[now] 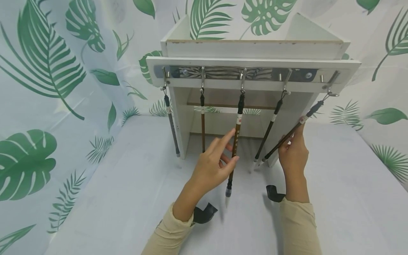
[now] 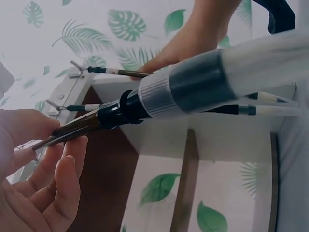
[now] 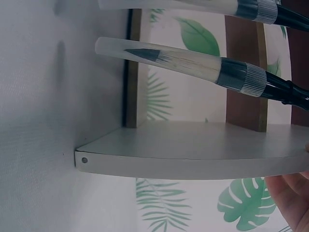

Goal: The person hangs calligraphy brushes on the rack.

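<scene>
Several calligraphy brushes hang by cord loops from metal hooks. My left hand [image 1: 210,164] pinches the brown handle of the middle brush [image 1: 236,140] between thumb and fingers; in the left wrist view its capped end [image 2: 200,82] points toward the camera. On the right, my right hand [image 1: 294,152] holds the slanted rightmost brush [image 1: 287,136], the thumb partly hidden behind the handle. Its dark-tipped bristles [image 3: 188,65] show inside a clear cap in the right wrist view. Close to its lower end hangs the fourth brush [image 1: 269,129].
A white shelf unit [image 1: 255,49] stands behind the brushes, with a hook rail [image 1: 229,73] across its front. Two more brushes hang at left, a thin grey one [image 1: 172,124] and a brown one [image 1: 203,120]. A white-covered table [image 1: 127,198] lies beneath; leaf-patterned cloth [image 1: 105,32] hangs behind.
</scene>
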`<state>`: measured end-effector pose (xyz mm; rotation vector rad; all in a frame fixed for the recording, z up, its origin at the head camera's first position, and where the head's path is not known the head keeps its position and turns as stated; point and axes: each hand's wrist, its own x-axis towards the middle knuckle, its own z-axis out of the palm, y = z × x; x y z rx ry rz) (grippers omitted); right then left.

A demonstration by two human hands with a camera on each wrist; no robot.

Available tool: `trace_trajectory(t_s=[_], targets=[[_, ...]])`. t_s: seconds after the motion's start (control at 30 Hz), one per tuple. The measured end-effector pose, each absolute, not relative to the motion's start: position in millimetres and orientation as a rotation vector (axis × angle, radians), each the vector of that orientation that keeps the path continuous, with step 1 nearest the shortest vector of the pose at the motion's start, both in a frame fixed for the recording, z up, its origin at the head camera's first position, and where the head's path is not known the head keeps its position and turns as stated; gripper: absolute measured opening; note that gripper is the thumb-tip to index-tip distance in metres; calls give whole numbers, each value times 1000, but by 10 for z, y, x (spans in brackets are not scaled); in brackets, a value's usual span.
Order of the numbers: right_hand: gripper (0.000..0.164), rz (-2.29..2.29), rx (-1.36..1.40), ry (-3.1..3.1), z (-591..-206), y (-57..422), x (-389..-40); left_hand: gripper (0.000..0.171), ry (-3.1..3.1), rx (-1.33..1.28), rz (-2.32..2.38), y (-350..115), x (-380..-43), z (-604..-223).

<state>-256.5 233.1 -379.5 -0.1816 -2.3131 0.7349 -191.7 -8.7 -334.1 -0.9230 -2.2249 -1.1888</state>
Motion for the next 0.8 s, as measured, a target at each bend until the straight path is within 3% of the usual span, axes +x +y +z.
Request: trace_trajectory(t_s=[0.8], targets=[[69, 728, -157, -2298, -3799, 2331, -2561, 61, -2201, -977, -1154, -100, -1910, -3329]])
